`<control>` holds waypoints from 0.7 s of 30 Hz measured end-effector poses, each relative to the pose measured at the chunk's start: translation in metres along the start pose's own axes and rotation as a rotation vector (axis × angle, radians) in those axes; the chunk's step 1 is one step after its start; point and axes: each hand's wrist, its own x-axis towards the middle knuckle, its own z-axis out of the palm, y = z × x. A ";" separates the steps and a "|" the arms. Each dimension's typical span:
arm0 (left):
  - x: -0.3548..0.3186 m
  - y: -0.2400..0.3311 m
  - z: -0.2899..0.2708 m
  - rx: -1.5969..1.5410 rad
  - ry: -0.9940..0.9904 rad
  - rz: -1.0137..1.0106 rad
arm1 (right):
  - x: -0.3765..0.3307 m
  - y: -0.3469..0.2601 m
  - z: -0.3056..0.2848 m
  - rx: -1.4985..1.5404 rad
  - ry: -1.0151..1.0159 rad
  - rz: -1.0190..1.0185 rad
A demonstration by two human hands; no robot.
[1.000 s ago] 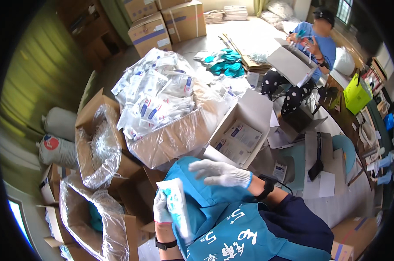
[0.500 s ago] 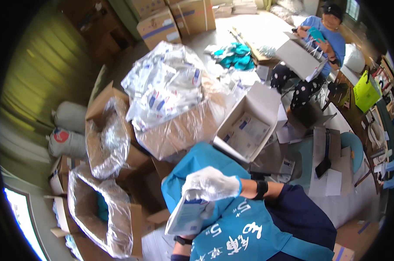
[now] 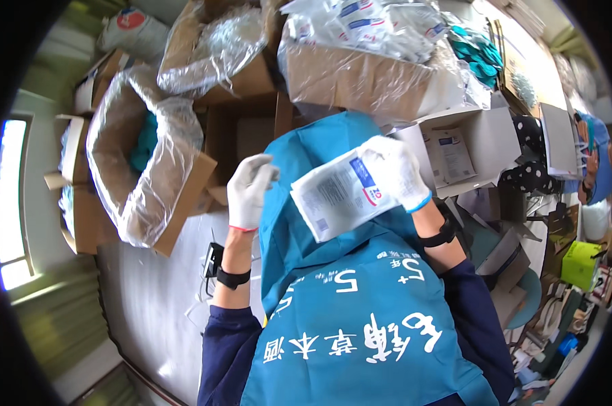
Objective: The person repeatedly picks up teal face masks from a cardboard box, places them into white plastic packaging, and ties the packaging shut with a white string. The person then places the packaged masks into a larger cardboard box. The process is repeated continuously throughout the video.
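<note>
Head view: the right hand (image 3: 395,170), in a white glove, grips a flat white pouch (image 3: 338,196) by its upper right corner, fingers closed over the edge. The pouch hangs tilted in front of the person's chest, above a blue apron (image 3: 360,325). The left hand (image 3: 248,189), also gloved, is empty and half open, fingers loosely curled, just beside the pouch's left edge but not touching it.

The pouch looks light, thin and flexible, a sealed packet with a smooth, probably slippery film; it bends slightly under its own weight. A pinch at a corner or along a sealed edge should hold it best, with a second hand on the opposite edge to keep it flat.

Beyond the hands stand a plastic-lined box (image 3: 144,169) and a carton (image 3: 367,74) heaped with similar pouches. A small open box (image 3: 475,145) sits to the right.
</note>
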 end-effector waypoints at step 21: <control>0.011 -0.028 0.083 0.458 -0.617 0.054 | -0.026 -0.007 0.031 -0.055 -0.193 0.284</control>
